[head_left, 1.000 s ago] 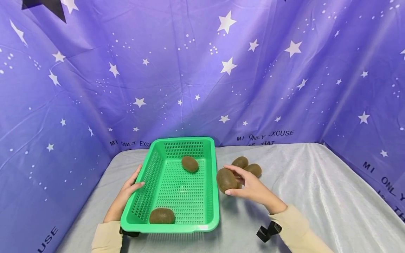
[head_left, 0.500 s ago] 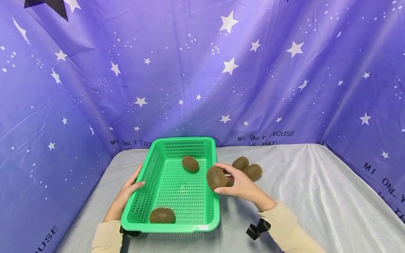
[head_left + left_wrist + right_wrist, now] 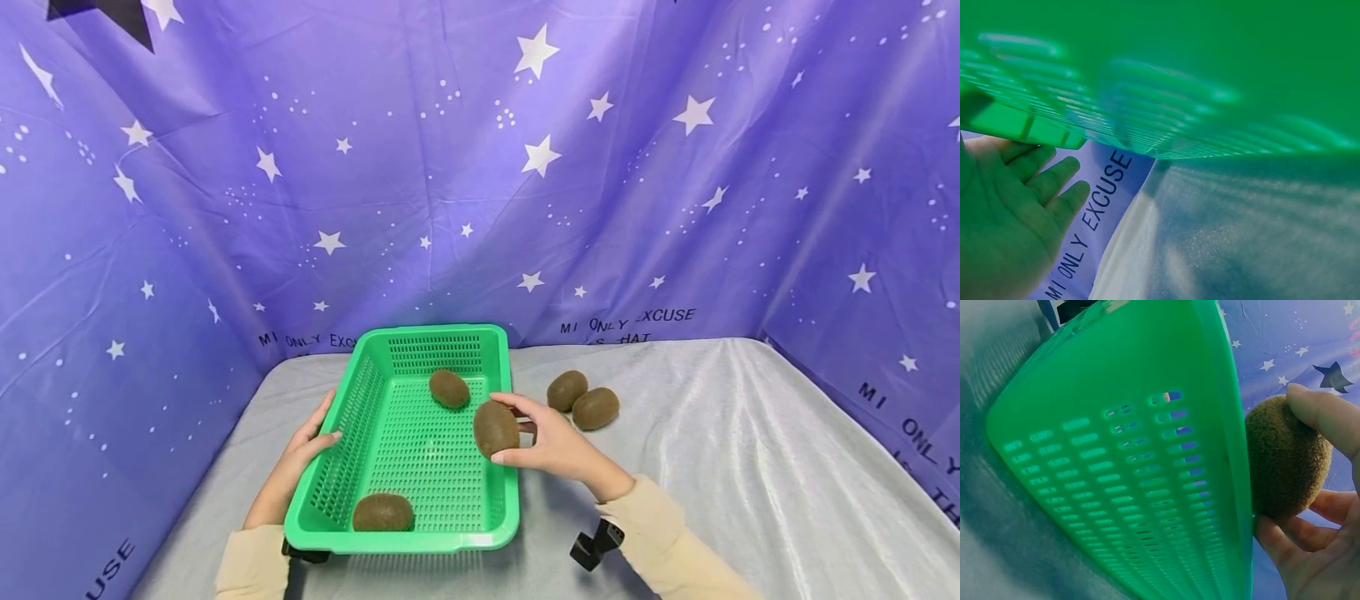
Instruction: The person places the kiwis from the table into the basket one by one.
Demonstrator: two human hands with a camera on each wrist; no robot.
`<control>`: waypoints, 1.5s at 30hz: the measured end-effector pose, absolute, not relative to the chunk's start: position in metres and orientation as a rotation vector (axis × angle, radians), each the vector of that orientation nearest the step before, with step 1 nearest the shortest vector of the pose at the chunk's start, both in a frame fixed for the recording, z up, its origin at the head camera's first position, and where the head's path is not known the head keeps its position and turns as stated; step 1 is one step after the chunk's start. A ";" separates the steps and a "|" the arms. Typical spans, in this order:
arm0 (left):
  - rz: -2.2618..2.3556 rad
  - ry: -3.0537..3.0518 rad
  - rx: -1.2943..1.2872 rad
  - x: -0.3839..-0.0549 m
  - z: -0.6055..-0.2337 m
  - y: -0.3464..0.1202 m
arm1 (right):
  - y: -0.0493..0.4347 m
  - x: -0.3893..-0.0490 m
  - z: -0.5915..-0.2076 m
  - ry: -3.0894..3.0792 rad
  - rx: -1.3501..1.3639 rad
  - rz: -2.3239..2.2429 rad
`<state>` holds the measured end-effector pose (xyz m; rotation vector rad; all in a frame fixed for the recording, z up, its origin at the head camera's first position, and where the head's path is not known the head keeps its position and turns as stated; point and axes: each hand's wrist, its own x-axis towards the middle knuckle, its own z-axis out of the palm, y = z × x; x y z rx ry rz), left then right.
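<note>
A brown kiwifruit (image 3: 496,430) is pinched between the thumb and fingers of my right hand (image 3: 551,440), over the right rim of a green plastic basket (image 3: 511,500). In the right wrist view this kiwi (image 3: 1285,459) shows beside the rim, thumb above and fingers below. My left hand (image 3: 296,457) holds the basket's left rim, its thumb over the edge; in the left wrist view its other fingers (image 3: 1054,181) lie fairly straight under the rim. Inside the basket lie two kiwis, one kiwi (image 3: 449,389) towards the back and another kiwi (image 3: 383,512) at the front left.
Two more kiwis, one kiwi (image 3: 567,391) behind and another kiwi (image 3: 596,408) in front, lie on the grey cloth (image 3: 720,450) right of the basket. A purple star-printed curtain (image 3: 420,183) surrounds the table's back and sides.
My right hand has carried its kiwi leftward, from outside the basket to over its right rim. The left hand, the basket and the kiwis in it stay where they were.
</note>
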<state>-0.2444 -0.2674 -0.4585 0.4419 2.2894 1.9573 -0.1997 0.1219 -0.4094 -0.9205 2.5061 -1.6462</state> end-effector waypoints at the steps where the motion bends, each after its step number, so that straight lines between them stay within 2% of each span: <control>1: 1.956 2.286 0.437 -0.244 -0.458 -0.267 | 0.121 -0.200 -0.410 2.511 -0.919 -1.639; 31: 1.918 2.299 0.468 -0.240 -0.460 -0.269 | 0.115 -0.197 -0.415 2.521 -0.980 -1.476; 45: 1.973 2.310 0.492 -0.241 -0.460 -0.266 | 0.123 -0.197 -0.427 2.482 -1.041 -1.672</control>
